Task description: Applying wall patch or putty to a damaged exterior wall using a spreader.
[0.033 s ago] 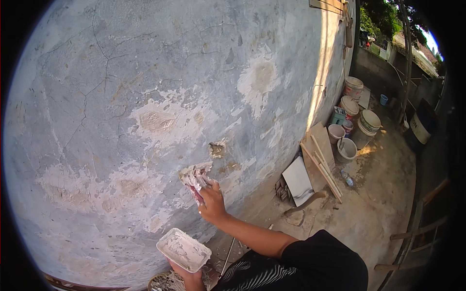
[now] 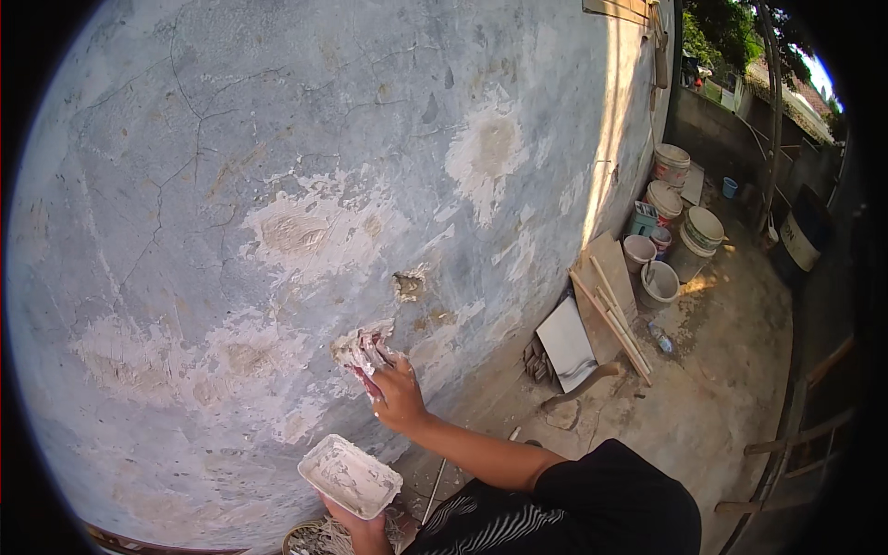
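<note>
My right hand (image 2: 400, 396) is closed around a reddish putty scraper (image 2: 366, 372), its blade end thick with whitish filler. The scraper is pressed against the grey-blue wall (image 2: 305, 111), over a pale smear just below a small broken hole (image 2: 408, 286). My left hand (image 2: 350, 518) grips a white rectangular tub (image 2: 319, 481) from beneath, below the right hand and close to the wall. Pale putty coats the inside of the tub. Most of the left hand's fingers are hidden under it.
Dried filler patches (image 2: 301, 231) and cracks mark the wall. On the right, several buckets (image 2: 659, 285) line the wall's foot, near leaning boards (image 2: 566, 344) and wooden strips (image 2: 610, 319). A dark drum (image 2: 803, 236) stands farther right. A basket of stringy material (image 2: 314, 538) sits below the tub.
My right hand and the scraper have shifted slightly left and down along the wall. The left hand and tub keep their place.
</note>
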Tool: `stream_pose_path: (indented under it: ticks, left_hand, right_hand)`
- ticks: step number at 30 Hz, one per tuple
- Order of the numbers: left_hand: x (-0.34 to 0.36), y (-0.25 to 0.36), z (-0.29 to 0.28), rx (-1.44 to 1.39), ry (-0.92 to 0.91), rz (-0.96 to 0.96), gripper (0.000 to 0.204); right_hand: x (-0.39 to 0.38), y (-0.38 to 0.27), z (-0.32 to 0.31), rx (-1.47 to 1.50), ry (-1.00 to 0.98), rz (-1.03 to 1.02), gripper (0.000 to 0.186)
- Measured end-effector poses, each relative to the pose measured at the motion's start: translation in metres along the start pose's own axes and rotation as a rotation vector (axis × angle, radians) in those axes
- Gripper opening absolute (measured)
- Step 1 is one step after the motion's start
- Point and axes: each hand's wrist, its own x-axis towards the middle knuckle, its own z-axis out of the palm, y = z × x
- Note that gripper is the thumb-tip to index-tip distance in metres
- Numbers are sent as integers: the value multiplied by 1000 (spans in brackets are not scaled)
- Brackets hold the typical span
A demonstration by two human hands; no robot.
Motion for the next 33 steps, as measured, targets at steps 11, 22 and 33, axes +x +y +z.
stream_pose_path:
  ticks: [11, 22, 33]
  left_hand:
    - [-27, -11, 2, -102, 34, 104, 50]
    - [-36, -19, 22, -127, 97, 138, 48]
    - [-19, -13, 7, -138, 92, 118, 50]
  right_hand:
    - [33, 14, -109, 972, 98, 548, 26]
    - [59, 43, -133, 1246, 215, 817, 25]
    - [86, 37, -130, 562, 391, 431, 16]
